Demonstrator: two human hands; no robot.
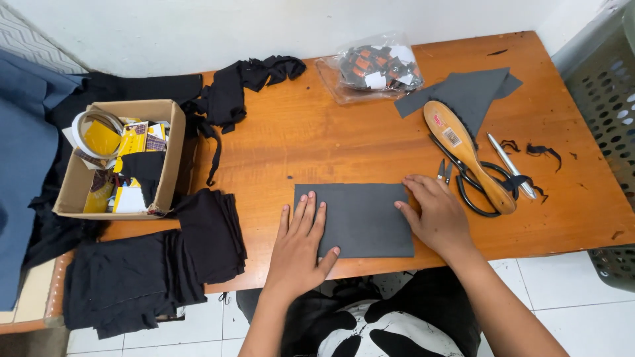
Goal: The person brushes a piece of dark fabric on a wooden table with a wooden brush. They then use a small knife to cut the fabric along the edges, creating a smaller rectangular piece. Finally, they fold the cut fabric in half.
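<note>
A dark grey rectangle of fabric (360, 215) lies flat near the front edge of the wooden table (311, 139). My left hand (299, 248) rests palm down on its left part, fingers spread and pointing away from me. My right hand (436, 215) presses flat on the fabric's right edge. Neither hand holds anything.
Right of my hand lie a wooden brush (466, 152), black scissors (479, 182), small snips (444, 170) and a pen (508, 164). A grey fabric piece (469, 92) and a plastic bag of labels (374, 69) sit behind. At left are black cloth stacks (152, 264) and a cardboard box (122, 155). A grey basket (605, 86) stands right.
</note>
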